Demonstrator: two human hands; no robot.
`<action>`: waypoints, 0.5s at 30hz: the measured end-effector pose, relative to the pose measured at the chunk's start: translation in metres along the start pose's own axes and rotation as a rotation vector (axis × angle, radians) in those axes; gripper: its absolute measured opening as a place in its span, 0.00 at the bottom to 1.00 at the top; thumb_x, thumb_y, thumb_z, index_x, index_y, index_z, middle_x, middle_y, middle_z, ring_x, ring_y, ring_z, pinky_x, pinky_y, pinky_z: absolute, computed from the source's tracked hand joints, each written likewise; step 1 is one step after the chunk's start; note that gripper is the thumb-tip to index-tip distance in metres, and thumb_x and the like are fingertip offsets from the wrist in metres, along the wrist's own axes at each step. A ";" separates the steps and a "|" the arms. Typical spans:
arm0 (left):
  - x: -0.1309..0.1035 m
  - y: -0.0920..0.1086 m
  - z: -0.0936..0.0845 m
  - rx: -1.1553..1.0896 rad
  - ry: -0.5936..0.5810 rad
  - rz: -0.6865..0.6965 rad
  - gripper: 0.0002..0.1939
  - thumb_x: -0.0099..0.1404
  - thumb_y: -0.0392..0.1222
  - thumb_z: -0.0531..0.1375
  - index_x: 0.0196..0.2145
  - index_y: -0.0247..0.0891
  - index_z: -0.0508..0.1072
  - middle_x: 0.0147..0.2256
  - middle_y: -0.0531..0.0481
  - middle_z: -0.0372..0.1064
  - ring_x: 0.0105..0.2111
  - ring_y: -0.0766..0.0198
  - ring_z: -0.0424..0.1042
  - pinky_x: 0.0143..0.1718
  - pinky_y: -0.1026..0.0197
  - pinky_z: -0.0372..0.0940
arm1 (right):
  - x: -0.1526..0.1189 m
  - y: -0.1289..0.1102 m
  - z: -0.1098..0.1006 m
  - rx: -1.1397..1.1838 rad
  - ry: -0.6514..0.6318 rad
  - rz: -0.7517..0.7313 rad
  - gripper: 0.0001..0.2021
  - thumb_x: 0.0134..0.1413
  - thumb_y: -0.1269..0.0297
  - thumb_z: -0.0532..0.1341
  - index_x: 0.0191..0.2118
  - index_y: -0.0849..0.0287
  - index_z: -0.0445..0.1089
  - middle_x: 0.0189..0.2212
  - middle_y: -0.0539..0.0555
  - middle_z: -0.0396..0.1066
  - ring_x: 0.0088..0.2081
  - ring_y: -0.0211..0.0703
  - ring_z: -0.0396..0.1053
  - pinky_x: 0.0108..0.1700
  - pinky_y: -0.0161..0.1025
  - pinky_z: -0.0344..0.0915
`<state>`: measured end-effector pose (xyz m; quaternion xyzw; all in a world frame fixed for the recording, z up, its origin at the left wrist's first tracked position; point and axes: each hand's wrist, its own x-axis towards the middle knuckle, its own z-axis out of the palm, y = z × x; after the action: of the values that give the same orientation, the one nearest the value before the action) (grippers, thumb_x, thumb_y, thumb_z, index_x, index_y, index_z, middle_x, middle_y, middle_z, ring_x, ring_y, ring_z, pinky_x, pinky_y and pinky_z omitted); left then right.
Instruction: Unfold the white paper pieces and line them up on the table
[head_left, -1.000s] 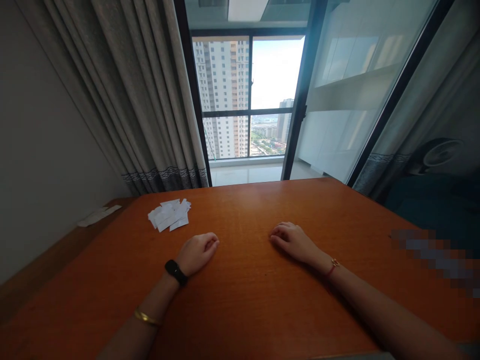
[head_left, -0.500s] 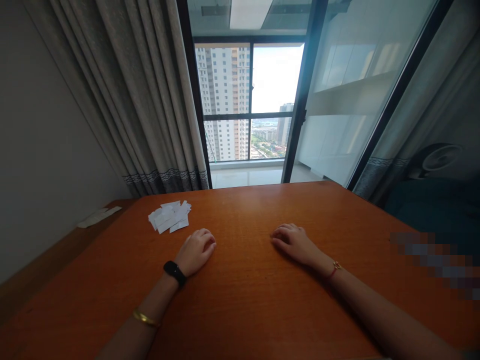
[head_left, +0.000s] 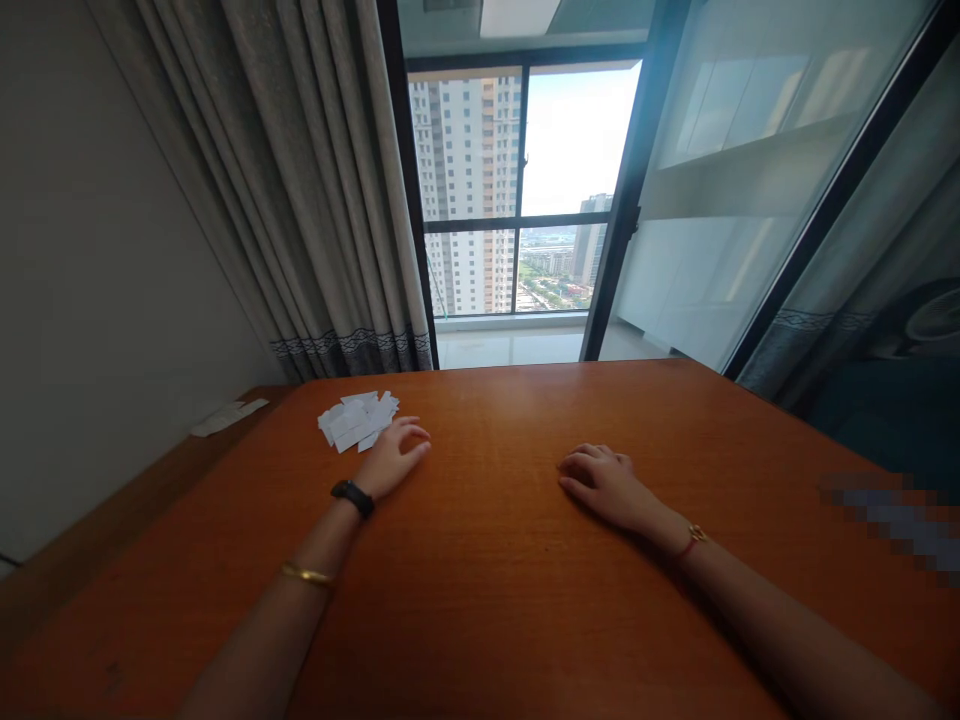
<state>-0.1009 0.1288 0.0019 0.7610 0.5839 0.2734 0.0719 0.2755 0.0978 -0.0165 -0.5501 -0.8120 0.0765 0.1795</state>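
Observation:
A loose pile of white paper slips (head_left: 352, 422) lies toward the far left of the wooden table (head_left: 480, 600). Just beside its right edge is my left hand (head_left: 395, 455), raised a little, with thumb and fingers apart and nothing between them. A black band and a gold bangle circle that wrist and forearm. My right hand (head_left: 600, 482) rests on the tabletop right of centre, its fingers loosely bent and holding nothing. It wears a thin red bracelet with a gold charm.
Flat pale papers (head_left: 229, 416) lie on a lower wooden ledge at the left wall. Beyond the table's far edge stand a grey curtain (head_left: 322, 200) and a glass sliding door. A blurred-out patch (head_left: 892, 515) covers something at the right edge of the table.
My left hand has moved forward and lifted toward the paper slips, its fingers opening. My right hand stays in place on the table. The whole view has shifted slightly.

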 end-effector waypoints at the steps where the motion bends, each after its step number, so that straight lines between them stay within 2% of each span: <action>1: 0.012 -0.014 -0.006 0.054 0.047 -0.127 0.17 0.62 0.52 0.56 0.44 0.41 0.71 0.57 0.46 0.59 0.57 0.55 0.58 0.59 0.55 0.53 | 0.000 0.000 0.000 -0.001 0.001 0.003 0.12 0.56 0.54 0.57 0.40 0.51 0.73 0.44 0.56 0.70 0.48 0.53 0.64 0.48 0.50 0.54; 2: 0.024 -0.030 -0.012 0.129 0.075 -0.272 0.23 0.59 0.55 0.58 0.49 0.42 0.69 0.59 0.46 0.57 0.59 0.54 0.56 0.60 0.54 0.52 | 0.000 -0.001 0.000 -0.002 0.004 0.009 0.12 0.56 0.54 0.57 0.40 0.51 0.73 0.44 0.56 0.70 0.48 0.53 0.63 0.48 0.50 0.54; 3: 0.034 -0.045 -0.019 0.162 0.096 -0.354 0.30 0.56 0.57 0.60 0.52 0.41 0.66 0.60 0.43 0.55 0.61 0.49 0.53 0.61 0.49 0.50 | 0.000 -0.002 0.000 -0.003 0.007 0.015 0.12 0.56 0.54 0.57 0.41 0.51 0.73 0.45 0.56 0.70 0.48 0.53 0.63 0.48 0.51 0.54; 6: 0.054 -0.087 -0.032 0.215 0.134 -0.519 0.47 0.47 0.64 0.64 0.57 0.33 0.60 0.63 0.32 0.46 0.61 0.26 0.42 0.56 0.31 0.48 | -0.003 -0.007 -0.001 0.003 0.012 0.027 0.12 0.56 0.54 0.57 0.41 0.51 0.73 0.45 0.56 0.70 0.48 0.53 0.63 0.50 0.50 0.53; 8: 0.060 -0.108 -0.034 0.247 0.158 -0.637 0.52 0.47 0.68 0.61 0.60 0.30 0.56 0.64 0.28 0.39 0.59 0.19 0.40 0.50 0.26 0.51 | -0.004 -0.010 -0.003 0.019 0.017 0.024 0.12 0.56 0.55 0.57 0.41 0.52 0.73 0.44 0.56 0.70 0.48 0.52 0.63 0.51 0.50 0.52; 9: 0.062 -0.118 -0.033 0.256 0.163 -0.671 0.52 0.49 0.70 0.59 0.60 0.30 0.55 0.65 0.27 0.36 0.59 0.17 0.40 0.48 0.25 0.52 | -0.005 -0.011 -0.003 0.030 0.022 0.021 0.11 0.56 0.55 0.58 0.41 0.52 0.73 0.44 0.55 0.70 0.48 0.52 0.63 0.51 0.50 0.51; 10: 0.065 -0.127 -0.031 0.286 0.134 -0.689 0.51 0.50 0.72 0.56 0.61 0.34 0.55 0.66 0.31 0.35 0.59 0.17 0.40 0.47 0.25 0.53 | -0.005 -0.013 -0.004 0.040 0.027 0.020 0.11 0.56 0.55 0.58 0.42 0.52 0.72 0.44 0.55 0.71 0.48 0.51 0.63 0.52 0.50 0.51; 13: 0.072 -0.149 -0.021 0.378 0.033 -0.648 0.51 0.50 0.77 0.49 0.63 0.43 0.53 0.66 0.40 0.40 0.59 0.17 0.39 0.46 0.24 0.52 | -0.005 -0.014 -0.004 0.063 0.037 0.025 0.10 0.56 0.56 0.58 0.41 0.51 0.72 0.45 0.55 0.71 0.48 0.52 0.62 0.52 0.51 0.51; 15: 0.075 -0.159 -0.013 0.409 -0.050 -0.648 0.50 0.51 0.77 0.47 0.64 0.46 0.49 0.66 0.41 0.40 0.60 0.21 0.38 0.48 0.25 0.50 | -0.006 -0.015 -0.004 0.072 0.036 0.027 0.10 0.56 0.57 0.58 0.42 0.51 0.72 0.45 0.55 0.70 0.48 0.52 0.62 0.52 0.52 0.51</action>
<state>-0.2302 0.2447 -0.0306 0.5420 0.8347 0.0959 0.0156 0.2661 0.0866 -0.0096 -0.5553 -0.7980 0.0982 0.2127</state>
